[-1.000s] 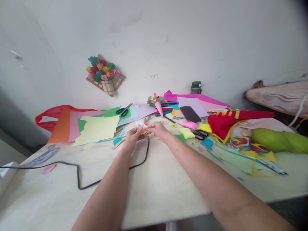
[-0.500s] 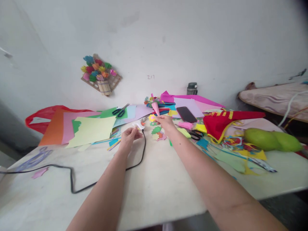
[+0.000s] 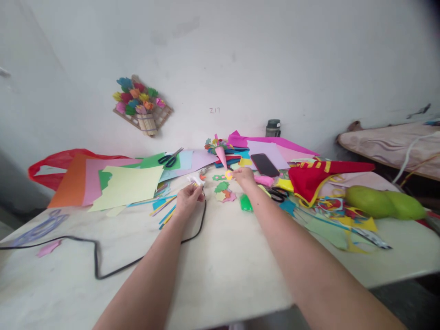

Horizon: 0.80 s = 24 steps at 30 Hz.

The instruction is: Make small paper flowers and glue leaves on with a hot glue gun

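Note:
My left hand (image 3: 190, 199) is closed around a white tool (image 3: 195, 180) with a black cord; its shape is partly hidden by the fingers. Pinched in my right hand (image 3: 243, 178) is a small yellow paper flower (image 3: 228, 174). Just left of that flower, small green paper flowers (image 3: 218, 177) with pink centres lie on the table. Green, orange and pink paper cutouts (image 3: 224, 190) form a little pile below them. Behind my hands stands a pink paper cone (image 3: 221, 156) topped with colourful paper pieces.
Coloured sheets (image 3: 127, 185) and scissors (image 3: 170, 158) lie at the back left. A phone (image 3: 264, 164), more scissors (image 3: 277, 194), red cloth (image 3: 309, 181) and green fruit (image 3: 385, 201) are on the right. The black cord (image 3: 120, 270) crosses the table (image 3: 220, 275) at left.
My right hand has moved slightly right and down with the yellow flower, uncovering the green flowers. A green packet now shows beside my right forearm. The view has shifted a little.

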Tool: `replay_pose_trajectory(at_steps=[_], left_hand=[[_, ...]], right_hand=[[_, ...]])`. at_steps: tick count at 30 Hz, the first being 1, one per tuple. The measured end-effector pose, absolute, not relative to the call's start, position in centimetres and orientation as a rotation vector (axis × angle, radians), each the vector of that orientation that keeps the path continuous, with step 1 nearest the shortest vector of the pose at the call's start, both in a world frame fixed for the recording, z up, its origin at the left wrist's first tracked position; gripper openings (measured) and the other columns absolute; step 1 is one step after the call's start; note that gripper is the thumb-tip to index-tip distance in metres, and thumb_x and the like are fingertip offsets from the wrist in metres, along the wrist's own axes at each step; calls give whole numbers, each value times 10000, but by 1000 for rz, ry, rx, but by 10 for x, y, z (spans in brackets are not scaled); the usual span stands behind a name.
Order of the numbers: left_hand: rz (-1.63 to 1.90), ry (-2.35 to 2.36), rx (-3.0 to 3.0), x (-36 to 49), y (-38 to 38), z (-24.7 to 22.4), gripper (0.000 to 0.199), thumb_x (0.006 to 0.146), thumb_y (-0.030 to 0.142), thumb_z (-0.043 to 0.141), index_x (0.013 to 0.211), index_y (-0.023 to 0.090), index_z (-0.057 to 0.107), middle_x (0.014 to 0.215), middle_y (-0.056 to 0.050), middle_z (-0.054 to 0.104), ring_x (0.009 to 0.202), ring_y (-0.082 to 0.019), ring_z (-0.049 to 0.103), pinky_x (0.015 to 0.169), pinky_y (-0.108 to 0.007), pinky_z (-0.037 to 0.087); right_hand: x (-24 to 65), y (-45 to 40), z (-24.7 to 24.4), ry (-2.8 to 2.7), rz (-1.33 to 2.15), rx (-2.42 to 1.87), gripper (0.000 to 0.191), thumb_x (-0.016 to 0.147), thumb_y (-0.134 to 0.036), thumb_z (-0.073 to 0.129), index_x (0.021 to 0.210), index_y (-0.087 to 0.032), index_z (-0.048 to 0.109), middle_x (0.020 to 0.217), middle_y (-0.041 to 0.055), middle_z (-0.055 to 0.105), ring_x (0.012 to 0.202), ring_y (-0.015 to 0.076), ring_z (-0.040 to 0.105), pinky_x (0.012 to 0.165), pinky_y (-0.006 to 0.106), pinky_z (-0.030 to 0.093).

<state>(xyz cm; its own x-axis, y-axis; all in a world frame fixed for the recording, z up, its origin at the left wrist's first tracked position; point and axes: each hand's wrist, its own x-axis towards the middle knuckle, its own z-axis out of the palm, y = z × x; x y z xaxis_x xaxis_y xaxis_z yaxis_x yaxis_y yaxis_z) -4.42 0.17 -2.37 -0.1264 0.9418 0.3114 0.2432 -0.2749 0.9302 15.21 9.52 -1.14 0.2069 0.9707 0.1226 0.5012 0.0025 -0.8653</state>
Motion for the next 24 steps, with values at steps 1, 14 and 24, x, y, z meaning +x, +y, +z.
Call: replay_pose_trajectory(at_steps=[1, 14, 24], left_hand=[[1435, 1350, 1539, -44, 2, -24, 325, 682, 454, 548, 579, 146, 524, 516, -24, 590, 477, -119, 545, 535, -241, 454], [1381, 1412, 1648, -44, 4, -29, 341, 703, 472, 513, 580, 154, 527, 528, -19, 599, 485, -118, 546, 520, -224, 430], [1397, 1388, 1607, -40, 6, -30, 336, 690, 471, 524, 556, 163, 511, 492, -12, 583, 449, -118, 532, 484, -229, 423]], right_hand=[[152, 96, -10, -1431, 669, -1645, 171, 611, -293, 626, 735, -187, 677, 707, 32, 664, 683, 159, 601, 533, 209, 414], [152, 133, -3, -1611, 629, -1948, 225, 562, -338, 687, 733, -197, 650, 768, 38, 657, 720, 173, 606, 546, 217, 444], [144, 153, -12, -1614, 602, -2013, 245, 588, -253, 670, 803, -138, 642, 698, 76, 648, 655, 186, 617, 522, 241, 462]])
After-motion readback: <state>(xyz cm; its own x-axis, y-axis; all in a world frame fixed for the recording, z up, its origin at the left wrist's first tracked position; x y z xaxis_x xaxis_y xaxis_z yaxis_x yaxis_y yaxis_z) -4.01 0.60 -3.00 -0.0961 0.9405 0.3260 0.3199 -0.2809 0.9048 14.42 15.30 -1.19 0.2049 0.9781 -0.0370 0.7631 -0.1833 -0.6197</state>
